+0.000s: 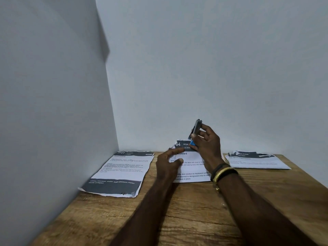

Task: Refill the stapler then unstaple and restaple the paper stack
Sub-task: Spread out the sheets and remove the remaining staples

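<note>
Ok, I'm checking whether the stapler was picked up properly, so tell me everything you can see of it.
The stapler is small, with a grey, metal-looking body and a blue part at its lower end. It stands nearly upright, its top leaning slightly right, and is lifted above the far edge of the middle paper stack. The right hand grips its lower half and hides much of it. Whether it is loaded cannot be told. The left hand does not touch it.

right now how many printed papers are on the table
3: left paper by the side wall, middle paper at the back wall, right paper further right. Each may be a stack hiding more sheets.
</note>
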